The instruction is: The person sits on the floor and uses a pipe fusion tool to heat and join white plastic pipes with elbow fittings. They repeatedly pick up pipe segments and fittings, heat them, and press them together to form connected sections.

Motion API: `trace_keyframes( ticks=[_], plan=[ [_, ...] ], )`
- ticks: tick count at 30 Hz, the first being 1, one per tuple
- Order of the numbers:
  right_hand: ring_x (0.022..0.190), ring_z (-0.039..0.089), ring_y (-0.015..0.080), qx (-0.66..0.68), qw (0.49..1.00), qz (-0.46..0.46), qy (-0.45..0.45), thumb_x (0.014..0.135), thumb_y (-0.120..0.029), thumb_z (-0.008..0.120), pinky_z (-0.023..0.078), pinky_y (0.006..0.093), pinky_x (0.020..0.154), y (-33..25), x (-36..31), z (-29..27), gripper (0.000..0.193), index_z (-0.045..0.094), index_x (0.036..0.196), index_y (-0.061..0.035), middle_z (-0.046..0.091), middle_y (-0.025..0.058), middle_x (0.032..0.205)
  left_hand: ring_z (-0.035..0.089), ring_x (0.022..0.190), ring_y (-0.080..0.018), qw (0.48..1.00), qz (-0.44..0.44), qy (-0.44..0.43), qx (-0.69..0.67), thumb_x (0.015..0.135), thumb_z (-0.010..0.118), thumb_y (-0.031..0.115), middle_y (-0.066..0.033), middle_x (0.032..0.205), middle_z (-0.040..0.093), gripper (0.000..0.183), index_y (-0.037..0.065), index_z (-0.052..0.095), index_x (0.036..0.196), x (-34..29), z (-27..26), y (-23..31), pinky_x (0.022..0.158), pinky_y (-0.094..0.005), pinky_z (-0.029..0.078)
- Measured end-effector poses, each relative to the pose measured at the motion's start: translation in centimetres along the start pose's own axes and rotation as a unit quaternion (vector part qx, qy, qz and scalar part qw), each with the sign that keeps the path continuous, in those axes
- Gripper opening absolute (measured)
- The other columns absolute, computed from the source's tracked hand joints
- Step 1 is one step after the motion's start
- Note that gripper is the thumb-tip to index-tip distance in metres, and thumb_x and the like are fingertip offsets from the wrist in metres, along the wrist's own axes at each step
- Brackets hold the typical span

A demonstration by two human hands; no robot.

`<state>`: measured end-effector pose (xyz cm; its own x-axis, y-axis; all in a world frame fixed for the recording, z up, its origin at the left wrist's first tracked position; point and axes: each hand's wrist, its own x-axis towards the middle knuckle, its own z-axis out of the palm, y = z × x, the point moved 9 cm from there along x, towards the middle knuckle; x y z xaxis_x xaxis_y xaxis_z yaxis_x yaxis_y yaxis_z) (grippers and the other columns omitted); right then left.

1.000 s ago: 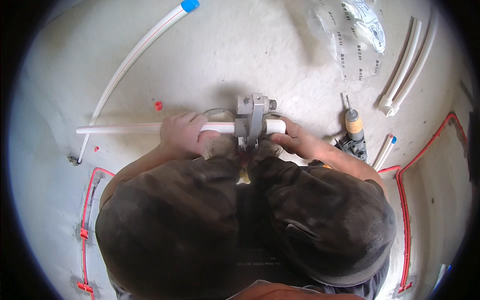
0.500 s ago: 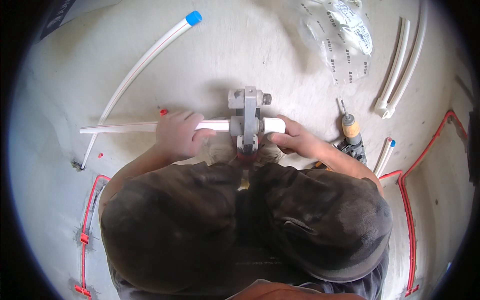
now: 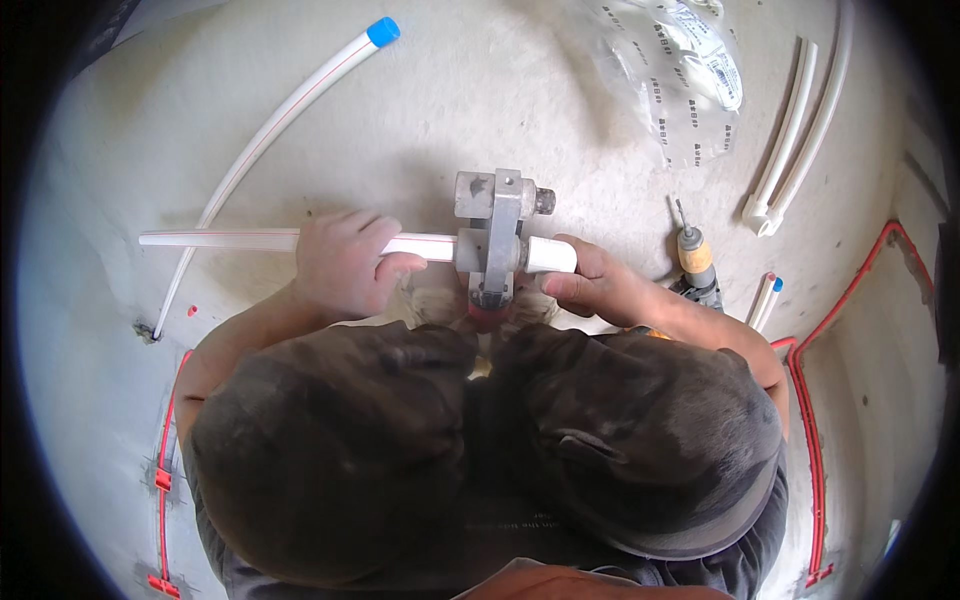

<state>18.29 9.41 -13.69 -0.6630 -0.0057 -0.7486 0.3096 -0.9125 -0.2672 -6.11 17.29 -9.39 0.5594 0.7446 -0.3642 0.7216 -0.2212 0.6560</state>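
Observation:
My left hand is closed round a white plastic pipe with a thin red stripe. The pipe's right end meets the left die of a pipe welding tool, a metal heater with sockets on both sides. On the tool's right side, a short white pipe fitting sits at the other die, with my right hand closed on its outer end. How deep either piece goes onto its die is hard to see. The tool stands upright between my knees, its lower part hidden.
A capped long white pipe curves across the floor at left, under the held pipe. A power drill, short pipes, joined pipes and a plastic bag lie to the right. Red conduit runs along the wall.
My left hand has shifted left with the striped pipe, whose free end sits farther left and slightly higher. My right hand and the fitting have moved slightly right. The view has also shifted a little.

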Motion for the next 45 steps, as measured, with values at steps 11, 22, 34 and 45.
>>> trace_keyframes(
  ticks=[11,22,34,45],
  plan=[
    [0.120,0.056,0.0144,0.044,0.998,0.037,-0.002,0.105,-0.020,0.067,0.046,0.0338,0.106,-0.8,-0.3,0.6,0.056,0.046,0.151,0.0024,0.063,0.0080,0.130,0.056,0.057,-0.0317,1.000,0.001,0.012,0.007,0.080,0.079,0.033,-0.0085,0.065,0.053,0.036,0.009,0.055,0.071,0.4,-0.2,1.2,0.051,-0.0428,0.041],
    [0.097,0.068,0.0163,-0.065,0.996,0.010,-0.065,0.075,-0.009,0.086,0.056,0.0329,0.089,-1.0,2.7,1.3,0.059,0.067,0.130,-0.0026,0.072,0.0071,0.105,0.056,0.058,-0.0302,0.999,0.034,-0.006,-0.016,0.078,0.081,0.032,-0.0075,0.066,0.054,0.032,0.008,0.059,0.075,0.6,-0.3,1.7,0.052,-0.0415,0.041],
    [0.088,0.072,0.0214,0.040,0.996,0.063,0.055,0.071,-0.004,0.085,0.058,0.0323,0.079,2.8,3.8,0.1,0.047,0.070,0.114,0.0087,0.075,0.0133,0.097,0.057,0.058,-0.0319,1.000,0.002,-0.004,-0.003,0.076,0.081,0.035,-0.0091,0.065,0.053,0.038,0.009,0.053,0.070,0.7,0.6,1.7,0.052,-0.0443,0.041],
    [0.084,0.072,0.0226,0.154,0.988,0.008,-0.026,0.074,-0.001,0.078,0.058,0.0340,0.077,3.4,5.2,0.5,0.067,0.056,0.136,0.0092,0.073,0.0139,0.094,0.059,0.060,-0.0327,1.000,-0.020,-0.014,0.013,0.078,0.082,0.036,-0.0089,0.066,0.055,0.038,0.009,0.055,0.072,0.3,0.6,1.5,0.053,-0.0451,0.043]
  ],
)
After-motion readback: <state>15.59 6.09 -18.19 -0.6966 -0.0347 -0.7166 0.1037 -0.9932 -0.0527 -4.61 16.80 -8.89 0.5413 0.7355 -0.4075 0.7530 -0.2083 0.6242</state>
